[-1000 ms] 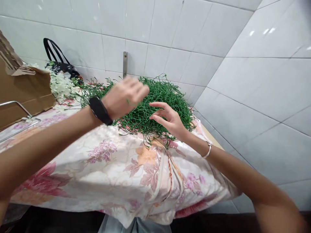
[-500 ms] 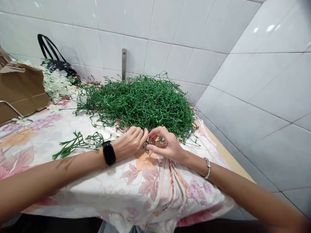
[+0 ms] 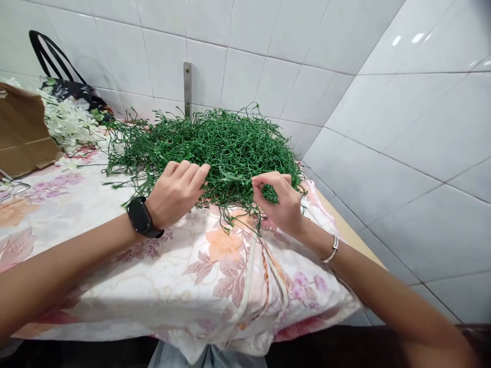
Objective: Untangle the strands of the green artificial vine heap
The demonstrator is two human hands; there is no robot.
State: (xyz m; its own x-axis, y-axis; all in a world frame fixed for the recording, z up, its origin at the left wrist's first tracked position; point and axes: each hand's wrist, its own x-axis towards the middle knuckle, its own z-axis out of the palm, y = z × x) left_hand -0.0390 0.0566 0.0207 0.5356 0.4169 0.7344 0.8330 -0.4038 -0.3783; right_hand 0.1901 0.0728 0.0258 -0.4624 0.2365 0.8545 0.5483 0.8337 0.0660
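Observation:
A large tangled heap of thin green artificial flower stems lies in front of me. My left hand, with a black watch on its wrist, is closed at the heap's near edge. Several green stems stick out to the left behind its fingers; the hand hides where it grips them. To the right, my right hand pinches thumb and forefinger together on the end of a green stem. A blurred length of stem stretches across the gap between the hands. Loose stem ends hang off the near side of the heap.
A flowered cloth covers the table. At the left stand a brown cardboard box, white artificial flowers and a dark floral bag. White tiled walls close in the back and right, with a metal bracket at the back.
My hands have moved apart and away from me, up to the heap. The stems that lay left of my left wrist have shifted along with that hand. The view has tilted slightly.

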